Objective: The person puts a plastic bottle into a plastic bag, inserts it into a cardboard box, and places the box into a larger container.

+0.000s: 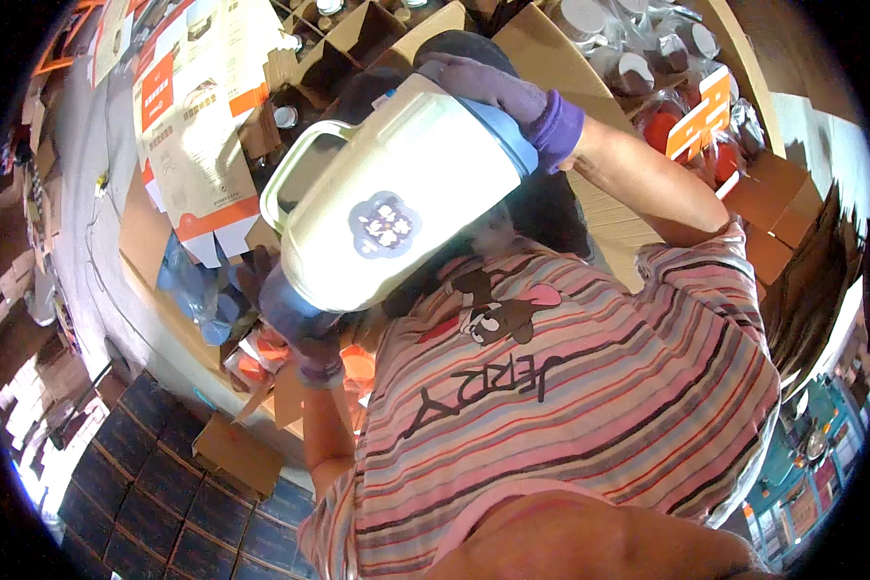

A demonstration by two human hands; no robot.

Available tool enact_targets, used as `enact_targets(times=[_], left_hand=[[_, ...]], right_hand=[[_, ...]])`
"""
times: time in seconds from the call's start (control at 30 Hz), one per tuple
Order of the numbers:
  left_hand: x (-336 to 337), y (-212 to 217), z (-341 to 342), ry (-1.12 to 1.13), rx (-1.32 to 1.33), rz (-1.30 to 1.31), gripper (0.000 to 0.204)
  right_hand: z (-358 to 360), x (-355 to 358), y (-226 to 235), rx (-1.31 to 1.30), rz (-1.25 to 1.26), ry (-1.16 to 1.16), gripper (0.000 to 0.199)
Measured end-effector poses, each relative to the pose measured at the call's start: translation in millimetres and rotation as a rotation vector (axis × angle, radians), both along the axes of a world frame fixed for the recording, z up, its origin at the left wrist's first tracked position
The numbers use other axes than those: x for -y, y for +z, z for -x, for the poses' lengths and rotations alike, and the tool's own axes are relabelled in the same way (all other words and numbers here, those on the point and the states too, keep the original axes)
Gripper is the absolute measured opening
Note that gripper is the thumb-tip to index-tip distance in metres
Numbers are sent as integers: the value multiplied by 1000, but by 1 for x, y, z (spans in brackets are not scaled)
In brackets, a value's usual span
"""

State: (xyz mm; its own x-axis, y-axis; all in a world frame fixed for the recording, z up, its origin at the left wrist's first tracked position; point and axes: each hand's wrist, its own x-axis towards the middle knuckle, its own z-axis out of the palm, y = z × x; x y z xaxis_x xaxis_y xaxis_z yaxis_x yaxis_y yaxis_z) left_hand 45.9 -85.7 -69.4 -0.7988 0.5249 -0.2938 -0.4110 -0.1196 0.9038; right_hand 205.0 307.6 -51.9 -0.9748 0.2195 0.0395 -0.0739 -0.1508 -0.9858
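Observation:
Held tilted in front of my chest is a large, pale cream jug [430, 184] with a loop handle on its upper left side. A grey-blue flower-shaped patch [384, 225] marks its wall, and a blue band shows at its upper right end. My right hand [498, 89], in a purple knit glove, grips that blue end from above. Gloved in dark grey-blue, my left hand [300, 307] cups the rounded lower left end. Some fingers of both hands are hidden by the jug.
Flat printed carton pieces [198, 116] in white and orange lie at the upper left. An open cardboard box [565, 72] stands beyond the jug. Several plastic-wrapped cups [638, 68] fill the upper right. Stacked dark boxes [155, 483] stand at the lower left.

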Motion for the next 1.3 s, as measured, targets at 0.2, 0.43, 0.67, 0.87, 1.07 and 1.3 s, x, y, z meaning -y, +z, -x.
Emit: enact_targets(times=[0.2,0.43,0.67,0.87,1.07,1.3], left_hand=[[-58,67,-3,-363,-740,476,64],[-42,70,6,-407,-397,593,67],[-33,53,26,-291,-588,387,41],[-84,97,18,-473,-1343,506,39],[-54,53,51,-386,-686,380,39],[-76,84,38,-287,-534,232,48]], right_hand=[[-26,-6,12,120,-120,-54,57],[-36,9,43,-304,-314,-134,74],[-8,-6,1,173,19,-289,71],[-59,-83,58,49,147,-531,50],[32,4,43,-39,120,-317,55],[-27,-93,73,-192,208,-610,57]])
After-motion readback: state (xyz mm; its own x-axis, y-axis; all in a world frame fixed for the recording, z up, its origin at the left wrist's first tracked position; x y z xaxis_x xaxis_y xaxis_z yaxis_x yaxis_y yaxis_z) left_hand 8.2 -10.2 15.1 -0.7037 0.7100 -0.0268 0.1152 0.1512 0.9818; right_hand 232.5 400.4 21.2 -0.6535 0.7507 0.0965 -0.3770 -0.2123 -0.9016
